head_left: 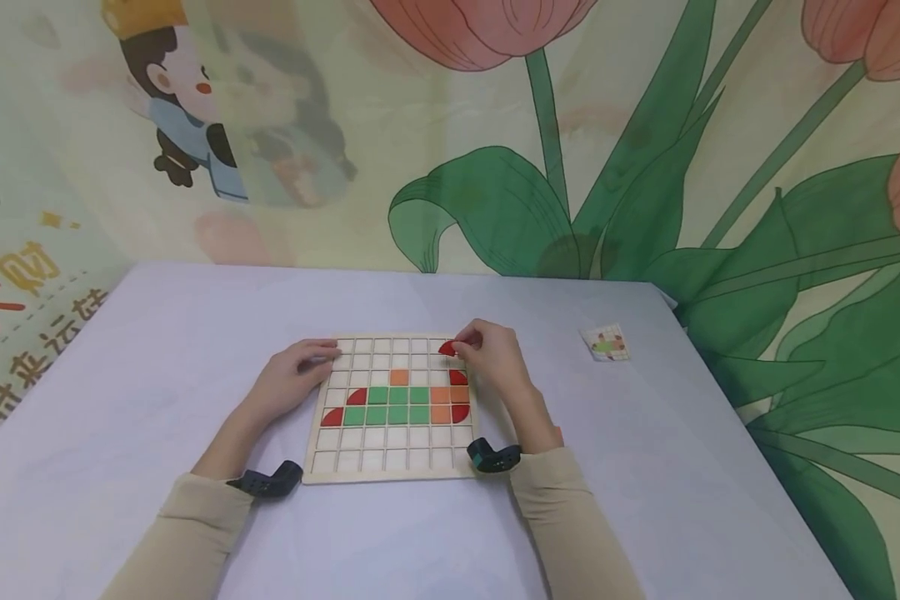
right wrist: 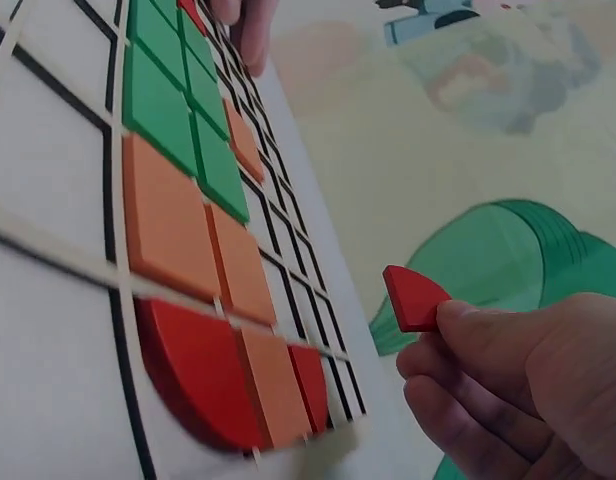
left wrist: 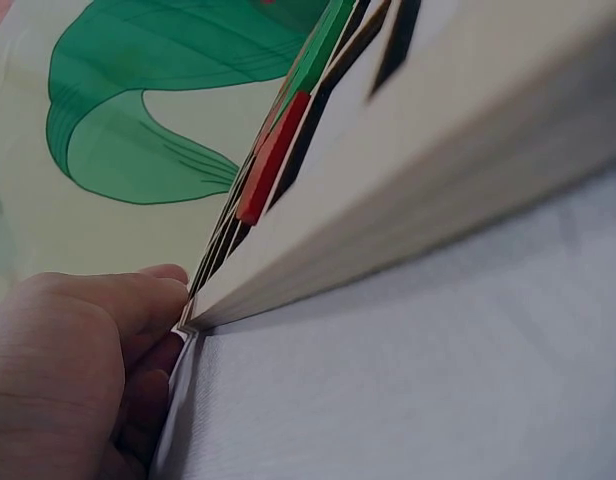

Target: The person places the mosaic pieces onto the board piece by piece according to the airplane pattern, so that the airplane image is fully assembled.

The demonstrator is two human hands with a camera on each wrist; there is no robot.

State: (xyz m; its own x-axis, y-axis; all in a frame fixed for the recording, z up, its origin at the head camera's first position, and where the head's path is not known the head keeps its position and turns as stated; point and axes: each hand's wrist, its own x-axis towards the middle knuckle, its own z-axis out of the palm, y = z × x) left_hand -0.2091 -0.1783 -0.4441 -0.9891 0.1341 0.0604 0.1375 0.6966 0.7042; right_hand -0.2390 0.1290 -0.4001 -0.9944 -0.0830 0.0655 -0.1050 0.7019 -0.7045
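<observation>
A wooden grid board (head_left: 375,460) lies flat on the table. Green squares (head_left: 397,413), orange squares (head_left: 440,412) and red quarter-circle tiles (head_left: 333,417) fill several of its cells, mostly in two middle rows. One orange square (head_left: 399,377) sits apart above the green ones. Between thumb and finger, my right hand (head_left: 498,358) pinches another red quarter-circle tile (right wrist: 416,300), raised over the board's far right corner. At the far left corner, my left hand (head_left: 292,379) holds the board's edge; in the left wrist view its lower fingers are partly hidden.
A small printed card (head_left: 607,342) with a coloured grid picture lies to the right of the board. White cloth covers the table (head_left: 690,500). Behind it hangs a backdrop (head_left: 480,208) with tulips and a cartoon figure. Each wrist wears a black camera (head_left: 270,481).
</observation>
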